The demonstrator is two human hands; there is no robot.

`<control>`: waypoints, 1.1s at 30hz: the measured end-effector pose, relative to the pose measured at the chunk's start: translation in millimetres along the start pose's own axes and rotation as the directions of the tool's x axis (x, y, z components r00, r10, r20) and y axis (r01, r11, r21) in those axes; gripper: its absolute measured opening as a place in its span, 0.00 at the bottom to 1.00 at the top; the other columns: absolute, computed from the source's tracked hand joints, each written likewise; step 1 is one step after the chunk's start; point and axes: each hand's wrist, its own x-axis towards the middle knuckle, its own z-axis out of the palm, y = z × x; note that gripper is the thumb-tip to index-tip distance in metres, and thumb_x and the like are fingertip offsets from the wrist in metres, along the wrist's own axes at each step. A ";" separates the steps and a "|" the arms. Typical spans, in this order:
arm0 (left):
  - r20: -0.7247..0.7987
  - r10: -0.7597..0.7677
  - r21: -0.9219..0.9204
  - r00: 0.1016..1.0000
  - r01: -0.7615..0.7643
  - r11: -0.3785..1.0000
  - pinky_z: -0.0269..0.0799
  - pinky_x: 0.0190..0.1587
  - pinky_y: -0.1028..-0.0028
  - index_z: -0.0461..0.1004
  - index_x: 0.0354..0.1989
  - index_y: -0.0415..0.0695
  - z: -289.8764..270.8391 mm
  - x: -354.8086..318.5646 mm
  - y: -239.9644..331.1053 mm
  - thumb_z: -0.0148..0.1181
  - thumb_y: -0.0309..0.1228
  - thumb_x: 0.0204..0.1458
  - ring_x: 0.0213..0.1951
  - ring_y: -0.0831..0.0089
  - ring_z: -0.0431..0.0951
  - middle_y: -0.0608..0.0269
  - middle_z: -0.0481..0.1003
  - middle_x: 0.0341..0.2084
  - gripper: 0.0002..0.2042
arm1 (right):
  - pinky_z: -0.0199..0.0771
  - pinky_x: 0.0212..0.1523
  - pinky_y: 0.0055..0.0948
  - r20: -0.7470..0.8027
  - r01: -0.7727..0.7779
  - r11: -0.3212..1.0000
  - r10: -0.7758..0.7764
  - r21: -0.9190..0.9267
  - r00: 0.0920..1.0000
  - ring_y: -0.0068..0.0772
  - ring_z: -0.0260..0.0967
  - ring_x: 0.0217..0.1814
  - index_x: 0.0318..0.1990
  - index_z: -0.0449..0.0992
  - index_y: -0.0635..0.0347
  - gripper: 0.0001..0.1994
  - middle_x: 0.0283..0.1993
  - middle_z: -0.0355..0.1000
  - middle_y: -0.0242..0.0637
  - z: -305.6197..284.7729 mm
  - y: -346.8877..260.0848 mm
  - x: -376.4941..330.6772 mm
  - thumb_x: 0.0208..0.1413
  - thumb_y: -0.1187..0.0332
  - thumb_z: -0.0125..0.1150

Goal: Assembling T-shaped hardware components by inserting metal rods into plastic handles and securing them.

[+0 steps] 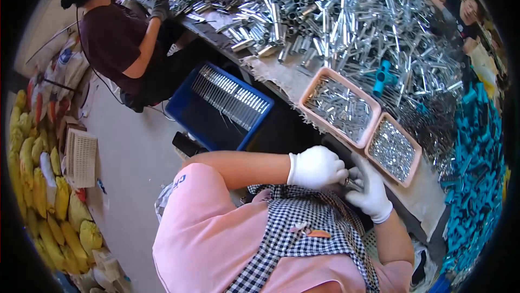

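Observation:
Both of my hands wear white gloves and meet in front of my checked apron (314,222). My left hand (318,167) is closed, its fingertips pinched against the right hand's fingers. With thumb and fingers, my right hand (372,189) grips a small silvery metal piece (353,184); its exact kind is too small to tell. What the left fingertips hold is hidden. Just beyond the hands stand two pink trays. The larger tray (310,88) holds slim metal pieces, and the smaller tray (414,164) is full of tiny shiny metal parts.
A heap of metal tubes (325,22) covers the bench, with a teal plastic fitting (383,78) on it. Teal parts (471,184) pile at right. A blue crate (176,101) holds a row of metal rods. Co-workers (116,38) sit far left and far right (466,19).

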 end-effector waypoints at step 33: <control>0.661 -0.743 0.749 0.103 -0.049 0.660 0.77 0.44 0.64 0.84 0.41 0.48 16.6 -241.7 -329.1 0.54 0.38 0.55 0.45 0.61 0.82 0.59 0.82 0.43 0.14 | 0.76 0.43 0.31 -0.436 0.042 0.981 -0.122 -0.190 0.892 0.40 0.78 0.39 0.43 0.79 0.66 0.21 0.39 0.79 0.47 6.8 16.0 -15.7 0.41 0.66 0.74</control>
